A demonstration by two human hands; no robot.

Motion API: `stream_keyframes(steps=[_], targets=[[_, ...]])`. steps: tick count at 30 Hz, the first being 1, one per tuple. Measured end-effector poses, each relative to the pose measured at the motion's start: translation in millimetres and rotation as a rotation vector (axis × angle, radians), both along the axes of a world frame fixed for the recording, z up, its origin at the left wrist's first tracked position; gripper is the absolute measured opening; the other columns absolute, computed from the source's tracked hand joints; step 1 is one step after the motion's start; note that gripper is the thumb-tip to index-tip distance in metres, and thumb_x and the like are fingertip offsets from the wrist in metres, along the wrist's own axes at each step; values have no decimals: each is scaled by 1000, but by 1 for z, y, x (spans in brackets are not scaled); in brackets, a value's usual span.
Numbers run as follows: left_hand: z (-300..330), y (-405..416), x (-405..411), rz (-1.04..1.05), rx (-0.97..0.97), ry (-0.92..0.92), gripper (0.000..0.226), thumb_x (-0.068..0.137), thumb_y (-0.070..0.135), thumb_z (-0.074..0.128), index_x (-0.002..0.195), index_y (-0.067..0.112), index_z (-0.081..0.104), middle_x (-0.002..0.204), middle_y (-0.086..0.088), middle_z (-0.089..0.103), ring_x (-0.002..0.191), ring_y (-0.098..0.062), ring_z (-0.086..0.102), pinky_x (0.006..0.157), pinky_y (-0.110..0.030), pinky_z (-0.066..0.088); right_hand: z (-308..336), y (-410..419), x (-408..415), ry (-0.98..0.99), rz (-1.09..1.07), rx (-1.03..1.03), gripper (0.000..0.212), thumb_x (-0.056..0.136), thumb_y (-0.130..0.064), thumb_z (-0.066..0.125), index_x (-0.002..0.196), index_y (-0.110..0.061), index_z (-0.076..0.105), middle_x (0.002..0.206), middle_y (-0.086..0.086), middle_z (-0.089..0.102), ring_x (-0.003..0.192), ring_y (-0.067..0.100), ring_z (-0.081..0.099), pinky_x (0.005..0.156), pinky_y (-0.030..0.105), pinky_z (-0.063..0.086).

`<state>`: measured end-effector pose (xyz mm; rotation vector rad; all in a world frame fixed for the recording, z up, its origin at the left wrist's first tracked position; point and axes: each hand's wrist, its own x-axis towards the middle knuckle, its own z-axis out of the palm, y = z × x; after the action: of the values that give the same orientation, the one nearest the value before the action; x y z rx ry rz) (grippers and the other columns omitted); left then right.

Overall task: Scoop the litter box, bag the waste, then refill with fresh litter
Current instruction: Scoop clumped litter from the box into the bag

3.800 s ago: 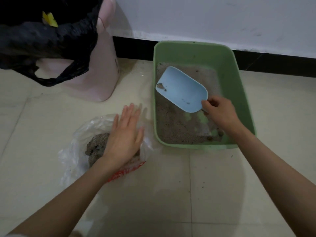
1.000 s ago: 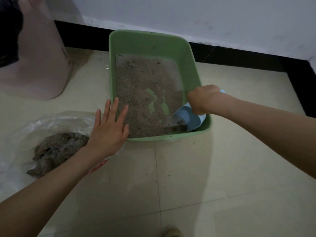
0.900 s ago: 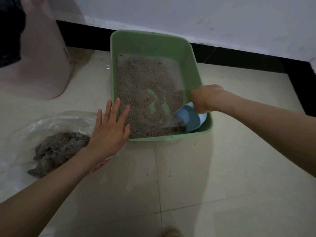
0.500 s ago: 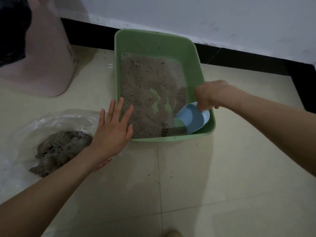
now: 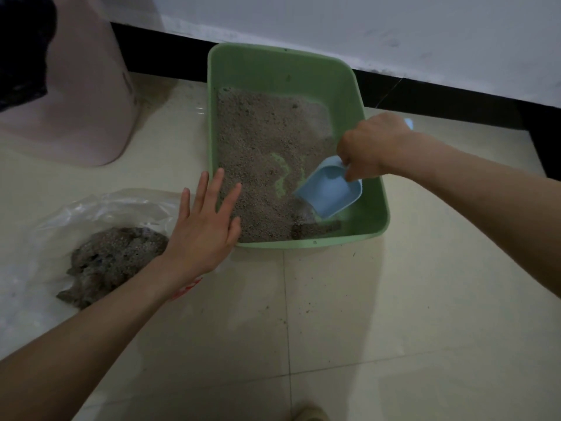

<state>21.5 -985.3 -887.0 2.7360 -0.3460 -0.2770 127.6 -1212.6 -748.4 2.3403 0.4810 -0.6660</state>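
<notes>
We see a green litter box [image 5: 372, 165] sitting on the tiled floor [image 5: 394, 329], its far end close to the black baseboard under the white wall. Grey-brown litter [image 5: 261, 147] covers most of its bottom in a thin layer; bare green shows through in a few scraped streaks near the middle and along the right side. A darker clump [image 5: 315, 230] lies against the near wall of the box.

Our right hand [image 5: 370, 147] is curled round the handle of a light blue scoop [image 5: 329, 191], the handle's end poking out behind the knuckles. The scoop's hollow faces up and looks empty, and its front edge is down at the litter in the near right part of the box, just above the dark clump.

Our left hand [image 5: 206, 226] is wide and flat, fingers straight and slightly spread, holding nothing. It lies over the near left corner of the box, the fingertips above the litter; we cannot tell whether the palm presses on the rim.

Left of the box, a clear plastic bag [image 5: 106, 205] lies spread on the floor with a heap of clumped waste [image 5: 112, 259] on it. Behind it stands a pink bin [image 5: 91, 101] with a black bag [image 5: 21, 47] at its top.
</notes>
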Motion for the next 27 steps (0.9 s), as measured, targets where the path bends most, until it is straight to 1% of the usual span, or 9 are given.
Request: stream_keyframes(steps=[3, 6, 8, 11, 13, 16, 20, 23, 27], targets=[[1, -1, -1, -2, 0, 1, 74, 80, 48, 4, 148, 21, 16, 157, -9, -6, 143, -25, -11, 113, -50, 0, -7, -5, 6, -3, 13, 45, 25, 85, -40, 57, 99, -20, 64, 66, -1, 47, 70, 22, 52, 53, 24, 34], [0, -1, 0, -3, 19, 3, 74, 80, 48, 4, 148, 21, 15, 157, -9, -7, 143, -25, -11, 113, -50, -1, -18, -3, 10, 2, 85, 58, 15, 87, -32, 53, 93, -20, 60, 65, -3, 45, 72, 21, 49, 72, 31, 32], [0, -1, 0, -8, 30, 11, 74, 80, 49, 3, 148, 22, 13, 156, -8, -9, 143, -25, -13, 113, -49, -2, -23, -1, 13, -12, 145, 51, 8, 87, -26, 51, 86, -19, 56, 64, -3, 44, 71, 20, 48, 79, 36, 28], [2, -1, 0, -7, 29, 13, 75, 79, 49, 2, 148, 22, 13, 156, -9, -9, 143, -25, -12, 114, -48, -2, -31, 1, 21, -46, 220, 25, 6, 88, -22, 49, 87, -21, 55, 78, 1, 54, 81, 22, 51, 92, 39, 32], [3, -1, 0, -2, 32, 17, 76, 78, 49, 2, 148, 22, 12, 156, -8, -9, 143, -25, -13, 114, -48, -2, -38, 2, 27, -66, 244, 19, 13, 87, -20, 49, 94, -18, 60, 92, 4, 62, 94, 24, 56, 95, 40, 32], [1, -2, -1, -1, 43, 7, 75, 80, 48, 2, 148, 21, 14, 156, -10, -8, 143, -25, -13, 113, -48, -2, -54, 2, 32, -76, 273, 10, 21, 87, -18, 48, 100, -18, 65, 101, 4, 66, 105, 24, 54, 103, 44, 27], [0, -1, 0, 0, 49, 11, 74, 80, 48, 2, 148, 22, 12, 156, -9, -9, 142, -23, -15, 114, -47, -3, -73, 2, 32, -44, 298, 18, 24, 89, -19, 47, 107, -16, 63, 109, 5, 65, 112, 25, 51, 108, 50, 25], [1, -1, 0, 1, 28, 14, 73, 81, 48, 2, 148, 23, 11, 156, -8, -10, 141, -21, -17, 113, -46, -4, -84, 1, 36, -18, 290, 56, 26, 91, -19, 46, 112, -14, 61, 114, 7, 64, 115, 26, 50, 109, 49, 26], [0, 0, 0, -2, 4, 0, 70, 83, 46, 6, 148, 22, 15, 157, -9, -8, 139, -18, -19, 113, -45, -5, -95, -2, 46, 31, 263, 111, 27, 95, -25, 45, 116, -14, 59, 119, 9, 61, 120, 27, 48, 111, 46, 22]])
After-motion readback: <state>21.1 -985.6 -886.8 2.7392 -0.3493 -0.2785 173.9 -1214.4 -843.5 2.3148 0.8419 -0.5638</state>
